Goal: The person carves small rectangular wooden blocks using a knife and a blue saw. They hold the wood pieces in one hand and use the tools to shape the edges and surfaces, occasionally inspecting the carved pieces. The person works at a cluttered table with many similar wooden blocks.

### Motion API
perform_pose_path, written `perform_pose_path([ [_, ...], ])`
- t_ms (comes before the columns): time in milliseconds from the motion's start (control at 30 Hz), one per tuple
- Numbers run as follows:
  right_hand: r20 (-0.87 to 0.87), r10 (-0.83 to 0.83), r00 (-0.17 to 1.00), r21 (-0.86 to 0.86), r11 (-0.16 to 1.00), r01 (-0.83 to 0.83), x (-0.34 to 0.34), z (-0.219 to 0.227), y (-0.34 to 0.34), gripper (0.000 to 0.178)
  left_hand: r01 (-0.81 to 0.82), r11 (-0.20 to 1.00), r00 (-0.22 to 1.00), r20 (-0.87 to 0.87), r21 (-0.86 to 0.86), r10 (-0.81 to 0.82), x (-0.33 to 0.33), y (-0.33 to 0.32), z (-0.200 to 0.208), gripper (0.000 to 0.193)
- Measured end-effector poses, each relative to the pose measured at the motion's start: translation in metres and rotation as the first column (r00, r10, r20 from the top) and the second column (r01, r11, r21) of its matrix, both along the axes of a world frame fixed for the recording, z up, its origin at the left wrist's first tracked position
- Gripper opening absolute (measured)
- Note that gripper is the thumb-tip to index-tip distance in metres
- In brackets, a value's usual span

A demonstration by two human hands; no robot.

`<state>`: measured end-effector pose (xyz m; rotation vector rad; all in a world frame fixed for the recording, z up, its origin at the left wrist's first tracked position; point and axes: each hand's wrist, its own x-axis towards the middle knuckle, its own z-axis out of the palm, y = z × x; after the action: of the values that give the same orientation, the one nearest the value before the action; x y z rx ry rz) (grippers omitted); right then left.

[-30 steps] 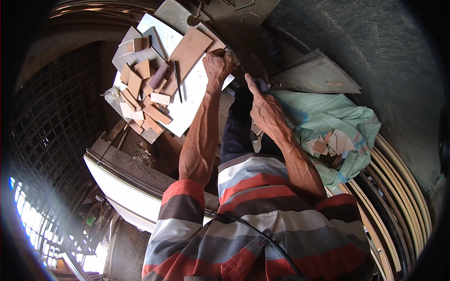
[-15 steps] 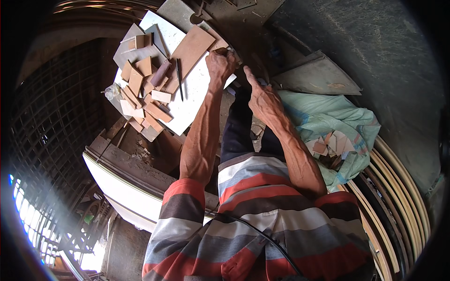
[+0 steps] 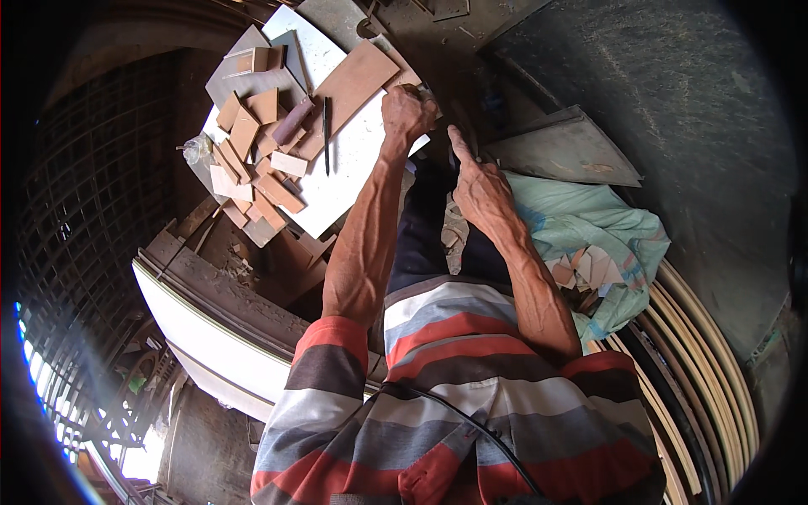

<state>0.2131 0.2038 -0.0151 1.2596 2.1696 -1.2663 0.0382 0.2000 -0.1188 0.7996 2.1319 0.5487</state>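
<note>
At the right edge of a white board (image 3: 353,181), my left hand (image 3: 410,112) is closed in a fist; what its fingers grip is hidden. Just right of it, my right hand (image 3: 484,189) has its index finger stretched forward and the other fingers curled. Whatever sits inside that curl is too dark to make out. A flat brown board (image 3: 358,80) lies by my left knuckles. Left of it are a dark slim pencil-like stick (image 3: 326,139), a purplish-brown cylinder (image 3: 292,122) and a heap of small wooden pieces (image 3: 244,130).
A pale green sack (image 3: 581,210) holding offcuts lies right of my right forearm, above long curved-looking strips (image 3: 703,353). A grey panel (image 3: 568,147) stands beyond it. At left are a clear plastic container (image 3: 196,150), a dusty wooden bench frame (image 3: 240,290) and a white panel (image 3: 202,337).
The view has turned slightly, shifting the surroundings. Both hands appear a little farther right and remain side by side in nearly the same poses.
</note>
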Motion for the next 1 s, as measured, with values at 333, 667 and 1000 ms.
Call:
perform_pose_path([
  [333,0.015,0.021,1.0,0.023,1.0,-0.021,-0.002,0.003,0.007,0.082,-0.058,0.997,0.998,0.033,0.043,0.056,-0.001,-0.004,-0.007,0.024],
  [667,0.095,0.026,0.995,-0.023,0.999,-0.024,-0.005,0.016,0.016,0.079,-0.099,0.993,0.994,0.051,0.056,0.097,0.001,0.0,-0.009,0.025],
  [1000,0.113,0.044,0.993,-0.055,0.998,-0.038,-0.013,0.011,0.022,0.077,-0.149,0.986,0.986,0.082,0.074,0.143,0.001,-0.004,-0.009,0.029],
])
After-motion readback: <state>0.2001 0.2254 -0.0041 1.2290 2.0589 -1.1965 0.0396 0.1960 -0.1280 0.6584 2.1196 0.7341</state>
